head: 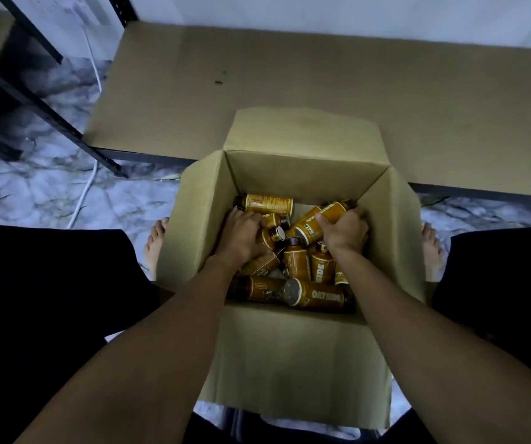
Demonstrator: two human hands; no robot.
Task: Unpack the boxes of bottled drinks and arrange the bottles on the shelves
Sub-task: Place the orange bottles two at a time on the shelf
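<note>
Beyond the open cardboard box lies a brown shelf. Inside the box, amber dark-capped bottles lie jumbled on their sides. The right hand has its grip curled round one slanting bottle, cap toward the box's far right corner. The left hand covers others, its grip unclear.

We can read one brand name here: OATSIDE

On the near bottle, lying on its side against the near wall of the box, we read OATSIDE in pale capitals along the brown label. Just beyond it the middle bottle shows SIDE running up its label, the first letters hidden. The gripped bottle in the right hand carries large pale letters and a small green mark, both too blurred for us to read, as is the fine print on the far-left bottle
</note>
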